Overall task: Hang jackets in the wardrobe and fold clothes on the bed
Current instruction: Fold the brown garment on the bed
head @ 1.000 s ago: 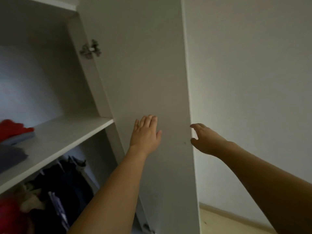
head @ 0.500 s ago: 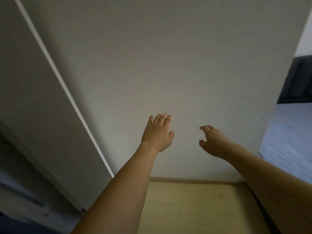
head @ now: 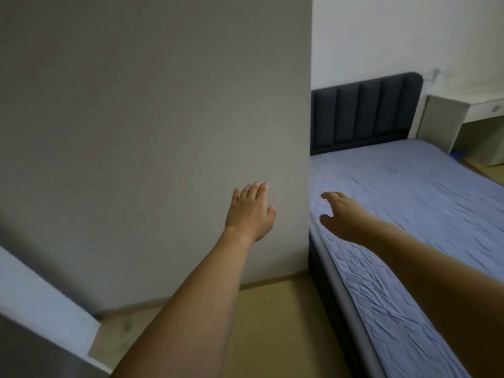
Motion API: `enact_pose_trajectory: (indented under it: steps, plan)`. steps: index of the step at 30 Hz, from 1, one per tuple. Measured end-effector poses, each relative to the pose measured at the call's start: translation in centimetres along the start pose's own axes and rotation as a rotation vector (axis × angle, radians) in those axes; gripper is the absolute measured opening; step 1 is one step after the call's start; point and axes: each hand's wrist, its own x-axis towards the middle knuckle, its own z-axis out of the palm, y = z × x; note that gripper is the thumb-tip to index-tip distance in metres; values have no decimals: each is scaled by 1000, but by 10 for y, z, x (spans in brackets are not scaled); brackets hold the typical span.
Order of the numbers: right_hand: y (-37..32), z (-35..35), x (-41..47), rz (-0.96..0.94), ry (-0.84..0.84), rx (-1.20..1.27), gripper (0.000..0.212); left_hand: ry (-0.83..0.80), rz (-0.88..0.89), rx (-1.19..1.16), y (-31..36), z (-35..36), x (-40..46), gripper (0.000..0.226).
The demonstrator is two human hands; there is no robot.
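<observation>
Both hands reach forward holding nothing: the left hand [head: 249, 211] flat, fingers straight, before the smooth grey wall [head: 152, 126]; the right hand [head: 339, 214] loosely spread. At 3 o'clock lies the bed [head: 409, 203], quilted blue cover, ribbed dark headboard [head: 362, 113].

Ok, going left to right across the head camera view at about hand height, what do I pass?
Wall → left hand → right hand → bed. Both hands are held out with open fingers and hold nothing.
</observation>
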Motion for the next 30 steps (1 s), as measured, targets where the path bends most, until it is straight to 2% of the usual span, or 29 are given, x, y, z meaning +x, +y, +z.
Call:
enact_pose_trajectory:
  steps: [7,17,23,30]
  plan:
    - [182,-49,1,-11,-125,-10,63,-120,-104,1,153,56,31,60]
    - [388,-66,15,95,-200,31,62,-190,-192,-104,311,148,102,60]
    - [574,-91,32,221,-226,25,61,-318,-126,-112,451,242,155,62]
    - [808,-62,47,326,-395,5,61,-570,-209,-261,624,397,199,61]
